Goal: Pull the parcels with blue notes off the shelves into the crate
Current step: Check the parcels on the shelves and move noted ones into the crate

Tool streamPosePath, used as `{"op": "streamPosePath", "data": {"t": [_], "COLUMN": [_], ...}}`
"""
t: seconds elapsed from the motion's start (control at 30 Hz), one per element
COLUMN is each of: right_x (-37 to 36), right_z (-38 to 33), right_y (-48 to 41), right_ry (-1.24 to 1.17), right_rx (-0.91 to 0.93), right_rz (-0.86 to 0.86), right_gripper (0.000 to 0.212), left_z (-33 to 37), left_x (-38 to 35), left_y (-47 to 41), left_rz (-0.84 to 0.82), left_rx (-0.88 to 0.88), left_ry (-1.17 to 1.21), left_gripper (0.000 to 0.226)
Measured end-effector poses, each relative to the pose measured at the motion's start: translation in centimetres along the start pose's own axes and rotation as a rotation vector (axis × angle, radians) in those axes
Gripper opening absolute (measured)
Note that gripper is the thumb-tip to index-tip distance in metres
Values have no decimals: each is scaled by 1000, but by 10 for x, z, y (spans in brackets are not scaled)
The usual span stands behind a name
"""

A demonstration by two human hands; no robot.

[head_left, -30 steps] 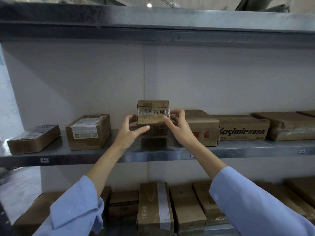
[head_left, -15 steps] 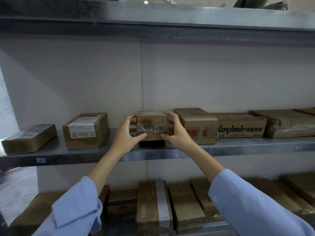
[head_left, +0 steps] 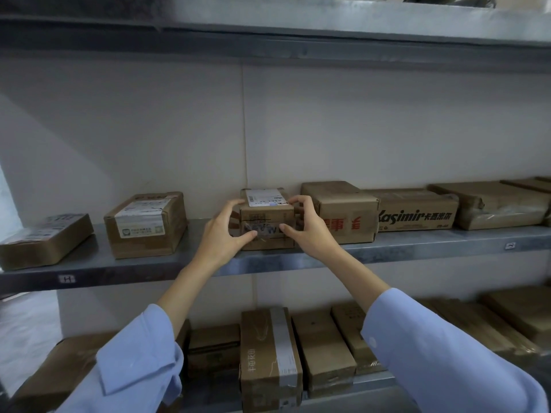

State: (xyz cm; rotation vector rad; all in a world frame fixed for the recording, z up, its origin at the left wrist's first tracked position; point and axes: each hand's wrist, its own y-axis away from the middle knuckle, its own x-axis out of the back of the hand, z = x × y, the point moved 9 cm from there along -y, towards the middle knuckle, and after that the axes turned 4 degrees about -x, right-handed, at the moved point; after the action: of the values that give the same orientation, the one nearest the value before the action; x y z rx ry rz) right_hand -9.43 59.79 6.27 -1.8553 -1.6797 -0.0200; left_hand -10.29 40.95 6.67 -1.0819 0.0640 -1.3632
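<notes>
Brown cardboard boxes line a grey metal rack. On the middle shelf (head_left: 417, 248), at the centre of the view, sits a small parcel (head_left: 267, 214) with a white printed label (head_left: 264, 198) on top and clear tape across its front. Its base appears to rest on the shelf, close to the front edge.

The left hand (head_left: 222, 234) grips the parcel from 9 o'clock, fingers curled over the top left edge and thumb pressed on the front face. The right hand (head_left: 310, 231) grips it from 3 o'clock, fingers over the top right corner and thumb on the front. Both forearms rise from 6 o'clock in light-blue sleeves (head_left: 143, 362). A pale bluish spot shows at the label's near edge; whether it is a note cannot be told.

At 3 o'clock of the parcel, just beside the right hand, stands a red-lettered box (head_left: 340, 216), then a Kasimir box (head_left: 417, 210), then a flat taped parcel (head_left: 492, 204). At 9 o'clock, apart from it, stand a labelled box (head_left: 146, 225) and, further out, a low flat box (head_left: 44, 239). At 6 o'clock, on the level below, more boxes (head_left: 322, 347) stand packed side by side, among them a grey-taped box (head_left: 269, 359).
</notes>
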Motion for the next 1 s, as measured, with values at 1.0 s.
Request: {"op": "streamPosePath", "data": {"t": [1.0], "right_x": [161], "right_z": [28], "right_y": [-1], "right_ry": [809], "right_rx": [138], "right_rz": [160], "right_gripper": [70], "left_z": [112], "left_x": [-91], "left_y": [-29], "left_rz": [80], "left_rx": [-200], "left_ry": [-648], "left_gripper": [73]}}
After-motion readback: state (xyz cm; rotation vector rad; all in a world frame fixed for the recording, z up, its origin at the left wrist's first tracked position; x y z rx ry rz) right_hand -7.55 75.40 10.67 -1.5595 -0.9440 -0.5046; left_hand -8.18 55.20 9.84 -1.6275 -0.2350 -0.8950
